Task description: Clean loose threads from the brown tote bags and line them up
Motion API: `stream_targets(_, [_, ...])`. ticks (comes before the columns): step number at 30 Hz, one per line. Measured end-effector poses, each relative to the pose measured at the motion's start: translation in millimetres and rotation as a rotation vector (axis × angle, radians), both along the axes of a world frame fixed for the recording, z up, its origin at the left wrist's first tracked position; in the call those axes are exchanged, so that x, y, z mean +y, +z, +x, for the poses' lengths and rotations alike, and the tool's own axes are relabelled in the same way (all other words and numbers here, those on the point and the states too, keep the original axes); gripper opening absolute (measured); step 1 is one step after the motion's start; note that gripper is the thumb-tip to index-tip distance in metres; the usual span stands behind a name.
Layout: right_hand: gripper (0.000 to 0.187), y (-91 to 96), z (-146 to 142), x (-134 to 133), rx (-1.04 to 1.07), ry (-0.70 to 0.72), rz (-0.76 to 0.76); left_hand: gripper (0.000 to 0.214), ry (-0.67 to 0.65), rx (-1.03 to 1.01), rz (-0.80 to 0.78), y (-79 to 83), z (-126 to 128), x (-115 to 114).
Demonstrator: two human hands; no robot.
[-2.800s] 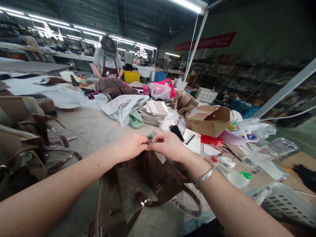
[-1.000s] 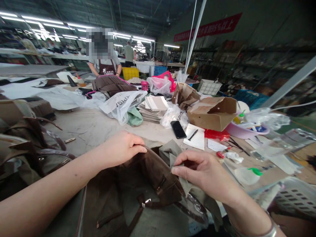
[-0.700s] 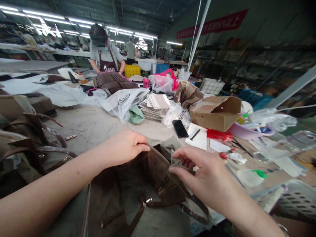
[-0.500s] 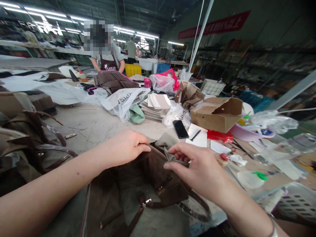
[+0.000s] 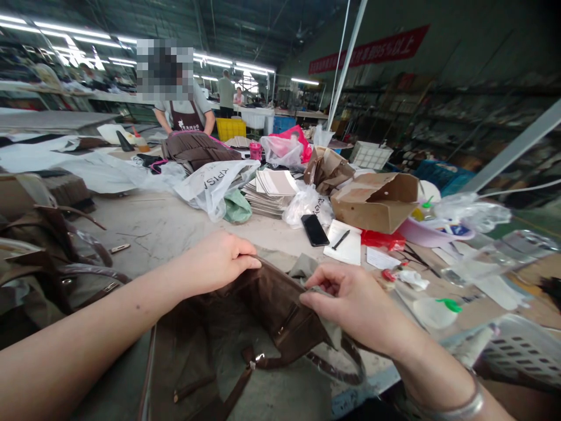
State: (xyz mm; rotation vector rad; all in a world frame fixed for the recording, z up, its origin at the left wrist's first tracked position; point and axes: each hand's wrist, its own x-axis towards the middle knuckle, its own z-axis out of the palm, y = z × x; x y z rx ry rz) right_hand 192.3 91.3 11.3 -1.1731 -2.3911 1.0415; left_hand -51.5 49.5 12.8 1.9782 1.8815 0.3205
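A dark brown bag [image 5: 263, 316] lies open on the grey worktable [image 5: 162, 225] right in front of me, its handle wrapped in clear plastic. My left hand [image 5: 219, 260] grips the bag's far rim, fingers curled over the edge. My right hand [image 5: 350, 301] pinches the grey-green lining cloth [image 5: 302, 269] that sticks out of the bag's mouth. A silver bangle sits on my right wrist.
More brown bags [image 5: 39, 257] pile at the left. A black phone [image 5: 314, 230], white notepad with pen [image 5: 344, 245], cardboard box [image 5: 372, 202], stacked grey cards [image 5: 269, 190] and plastic bags crowd the far right side. A white basket [image 5: 512, 351] stands bottom right. A person in an apron works at the far end.
Both hands were pinched together at the lining. Now my right hand has pulled the lining out toward me and regripped it several times, while my left stays on the bag's rim.
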Motion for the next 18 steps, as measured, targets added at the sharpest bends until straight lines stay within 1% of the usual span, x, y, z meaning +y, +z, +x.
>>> stream_targets(3, [0.019, -9.4, 40.0, 3.8, 0.083, 0.008, -0.156, 0.03, 0.009, -0.002, 0.03, 1.5, 0.3, -0.8])
stream_targets(5, [0.025, -24.3, 64.5, 10.2, 0.155, -0.075, -0.168, 0.031, 0.003, -0.003, 0.046, 2.3, 1.7, -1.1])
stream_targets(7, [0.027, -44.7, 81.1, 17.4, 0.154, -0.195, -0.094, 0.03, -0.01, -0.003, 0.051, 3.0, 4.2, -2.0])
stream_targets(8, [0.029, -55.6, 85.6, 20.8, 0.101, -0.239, -0.042, 0.03, -0.018, -0.003, 0.049, 3.6, 5.5, -3.1])
stream_targets(10, [0.038, -75.2, 87.4, 26.7, -0.067, -0.295, 0.051, 0.029, -0.018, 0.005, 0.036, 5.7, 7.3, -7.7])
stream_targets(12, [0.049, -89.4, 83.9, 31.9, -0.228, -0.332, 0.119, 0.03, 0.01, 0.031, 0.023, 9.6, 7.1, -16.4])
stream_targets(14, [0.055, -97.4, 79.9, 36.6, -0.317, -0.353, 0.18, 0.032, 0.057, 0.067, 0.021, 15.2, 4.9, -29.2])
stream_targets(15, [0.057, -99.3, 78.3, 38.4, -0.321, -0.35, 0.228, 0.033, 0.083, 0.088, 0.026, 18.2, 3.6, -36.8])
stream_targets(16, [0.056, -99.7, 77.1, 39.5, -0.297, -0.337, 0.287, 0.033, 0.106, 0.11, 0.034, 21.1, 2.7, -44.7])
stream_targets(18, [0.053, -95.9, 74.0, 38.1, -0.183, -0.289, 0.413, 0.033, 0.142, 0.159, 0.043, 25.0, 2.9, -60.3])
